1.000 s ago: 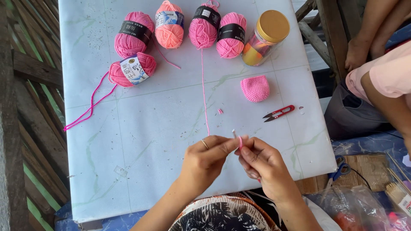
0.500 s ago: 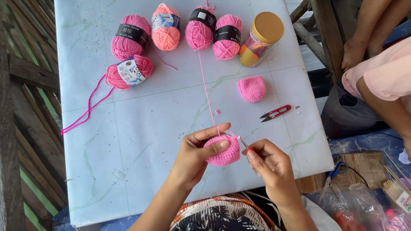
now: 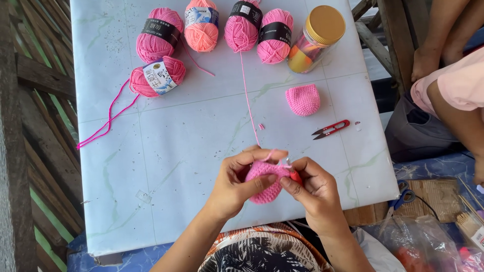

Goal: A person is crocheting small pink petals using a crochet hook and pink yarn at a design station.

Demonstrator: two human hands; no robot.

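Two hands at the table's (image 3: 166,166) near edge | left hand (image 3: 237,184) fingers pinch the pink crochet piece (image 3: 264,182), right hand (image 3: 315,189) fingers grip a hook | bare table left | hands slightly lower than before.

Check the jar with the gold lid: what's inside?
Through the clear wall of the jar, blurred patches of yellow, orange and pink show; what those items are cannot be told. The gold lid covers the top, so nothing is visible from above.
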